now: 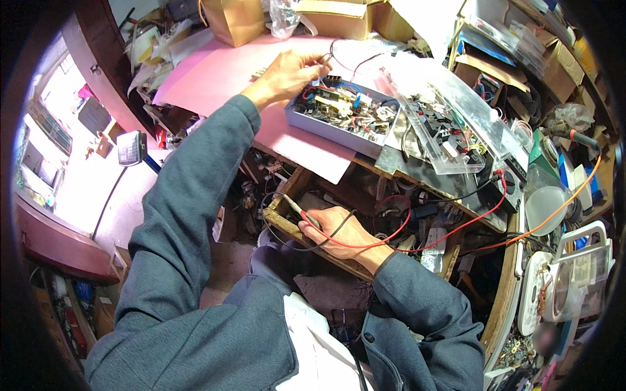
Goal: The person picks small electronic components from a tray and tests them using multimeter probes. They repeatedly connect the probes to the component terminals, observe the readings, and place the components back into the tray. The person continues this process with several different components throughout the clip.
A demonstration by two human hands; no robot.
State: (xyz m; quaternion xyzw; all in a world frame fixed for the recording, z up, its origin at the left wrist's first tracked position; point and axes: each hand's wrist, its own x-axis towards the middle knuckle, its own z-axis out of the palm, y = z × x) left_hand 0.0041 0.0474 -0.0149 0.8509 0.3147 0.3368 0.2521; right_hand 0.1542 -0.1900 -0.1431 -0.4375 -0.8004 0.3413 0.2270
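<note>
My left hand is raised over the pink sheet, just above the back left of a grey-blue box full of small electronic parts. Its fingers are pinched near a dark wire; what they grip is too small to make out. My right hand is closed on meter probes with red and black leads, over the front left of an open wooden drawer below the tabletop. The red lead loops over that hand and runs right to a plug near the desk's right edge.
Cardboard boxes and a paper bag stand at the back. A clear plastic organiser with parts lies right of the grey-blue box. Cluttered shelves line the right side. A doorway and pale floor are at the left.
</note>
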